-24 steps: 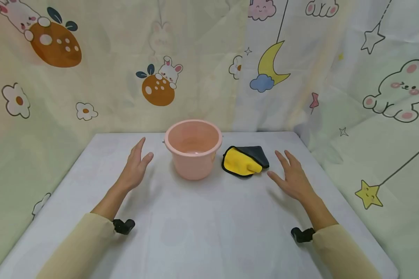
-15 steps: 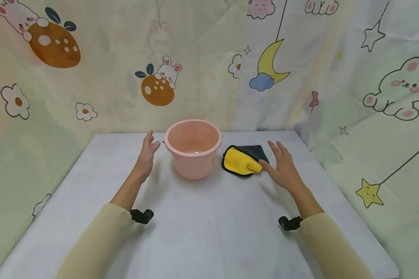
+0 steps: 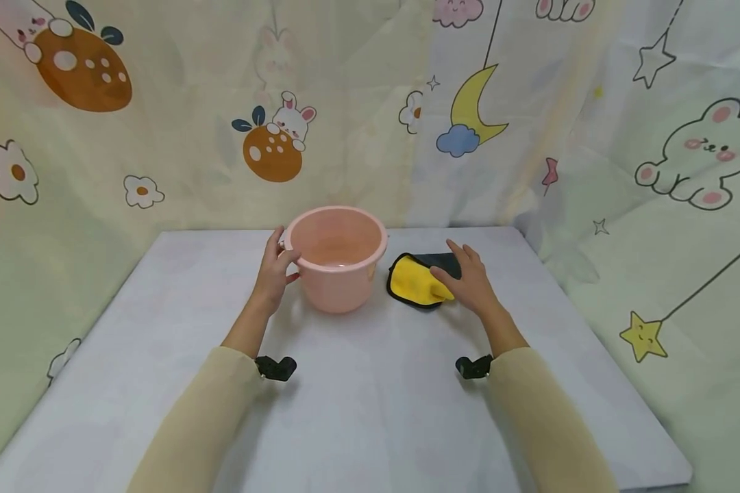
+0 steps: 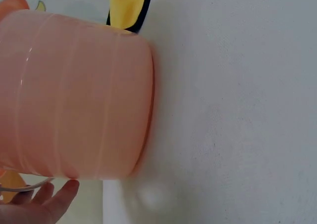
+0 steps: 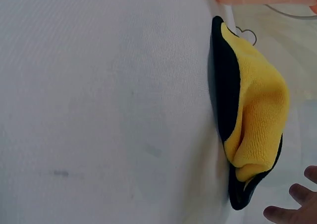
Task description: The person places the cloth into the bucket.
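Observation:
In the head view, a pink bucket [image 3: 338, 291] stands upright near the table's far edge. My left hand [image 3: 271, 277] is at its left side, thumb near the rim; the left wrist view shows my left fingertips [image 4: 69, 187] touching the bucket's wall, close to its thin wire handle [image 4: 29, 187]. A folded yellow and dark grey cloth [image 3: 416, 282] with black edging lies to the bucket's right. Fingers spread, my right hand [image 3: 471, 284] hovers at the cloth's right side and covers part of it. The right wrist view has a gap between those fingertips [image 5: 280, 214] and the cloth.
Both things stand on a white-covered table [image 3: 358, 424]. Printed fabric curtains [image 3: 351, 137] rise behind it and along both sides. Small black devices sit at the left wrist [image 3: 276, 368] and right wrist [image 3: 473, 368].
My left hand has moved right and forward until it touches the bucket. My right hand has come left and forward over the cloth's edge. Bucket and cloth stay in place.

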A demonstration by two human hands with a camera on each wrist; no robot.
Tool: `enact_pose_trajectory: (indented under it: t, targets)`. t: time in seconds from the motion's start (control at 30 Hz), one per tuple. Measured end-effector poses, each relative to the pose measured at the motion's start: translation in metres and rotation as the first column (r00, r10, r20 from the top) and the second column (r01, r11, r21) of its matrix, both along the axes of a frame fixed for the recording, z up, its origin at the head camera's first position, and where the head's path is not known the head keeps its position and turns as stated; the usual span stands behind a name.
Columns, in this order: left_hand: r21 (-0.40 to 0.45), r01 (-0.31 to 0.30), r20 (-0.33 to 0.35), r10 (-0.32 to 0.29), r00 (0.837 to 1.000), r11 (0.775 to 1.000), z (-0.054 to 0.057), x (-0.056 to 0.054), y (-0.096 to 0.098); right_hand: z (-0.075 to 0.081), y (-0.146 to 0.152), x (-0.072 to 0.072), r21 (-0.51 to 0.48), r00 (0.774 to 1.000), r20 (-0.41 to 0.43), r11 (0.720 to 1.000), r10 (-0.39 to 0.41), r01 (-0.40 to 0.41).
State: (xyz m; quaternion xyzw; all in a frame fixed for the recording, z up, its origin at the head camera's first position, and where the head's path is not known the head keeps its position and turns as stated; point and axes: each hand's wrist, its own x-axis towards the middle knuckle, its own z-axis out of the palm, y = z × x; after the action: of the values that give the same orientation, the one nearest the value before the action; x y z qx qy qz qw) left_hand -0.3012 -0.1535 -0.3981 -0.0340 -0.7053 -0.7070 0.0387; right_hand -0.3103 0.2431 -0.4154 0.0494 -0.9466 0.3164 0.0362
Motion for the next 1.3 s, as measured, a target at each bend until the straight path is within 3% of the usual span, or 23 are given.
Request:
enact_pose_trajectory:
  t: [0.23, 0.4, 0.57, 0.67, 0.93, 1.3]
  targets:
    - [0.014, -0.026, -0.023, 0.027, 0.999, 1.000, -0.005, -0.004, 0.003, -0.006, -0.015, -0.010, 0.057, 0.998, 0.065, 0.998, 0.018, -0.022]
    - [0.016, -0.029, -0.022, 0.029, 0.999, 0.999, -0.004, -0.003, 0.002, -0.013, -0.032, -0.017, 0.126, 0.993, 0.094, 0.989, 0.071, -0.083]
    - [0.013, 0.013, -0.001, -0.012, 1.000, 1.000, -0.004, 0.000, 0.001, -0.025, -0.039, -0.018, 0.291, 0.987, 0.134, 0.949, 0.089, -0.125]
    - [0.019, 0.024, 0.005, -0.024, 1.000, 1.000, -0.003, 0.001, 0.001, -0.025, -0.038, -0.020, 0.335, 0.991, 0.101, 0.935, 0.091, -0.120]
    - [0.032, 0.017, 0.021, -0.017, 1.000, 0.999, -0.002, -0.001, 0.000, -0.019, -0.037, -0.023, 0.260, 0.997, -0.015, 0.963, 0.079, -0.072]
    - [0.034, 0.018, 0.015, -0.019, 1.000, 0.999, -0.003, -0.001, 0.000, -0.003, -0.034, -0.013, 0.029, 0.988, -0.144, 0.998, -0.050, 0.054]
